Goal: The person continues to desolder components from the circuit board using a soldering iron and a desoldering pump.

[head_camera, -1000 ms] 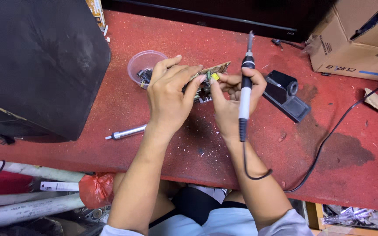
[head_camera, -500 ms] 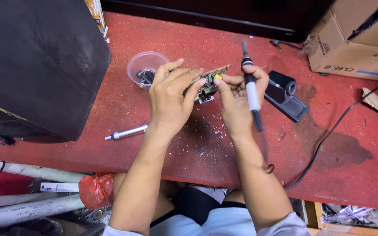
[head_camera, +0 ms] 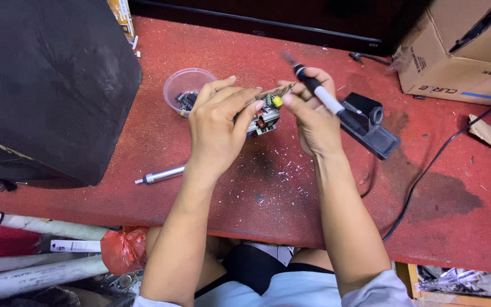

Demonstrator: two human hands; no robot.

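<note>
While both hands hold the small circuit board (head_camera: 263, 113) up over the red counter (head_camera: 291, 187), the work looks mid-way. The left hand (head_camera: 220, 122) pinches the board's near edge with curled fingers; the right hand (head_camera: 312, 116) steadies its far edge while gripping the soldering iron (head_camera: 319, 94), tip pointing up and away, clear of the board. Pale specks litter the counter below. A clear cup (head_camera: 184, 94) of parts sits just beside the left hand, a metal rod (head_camera: 160, 174) nearer the person, and the black iron stand (head_camera: 370, 125) to the right.
</note>
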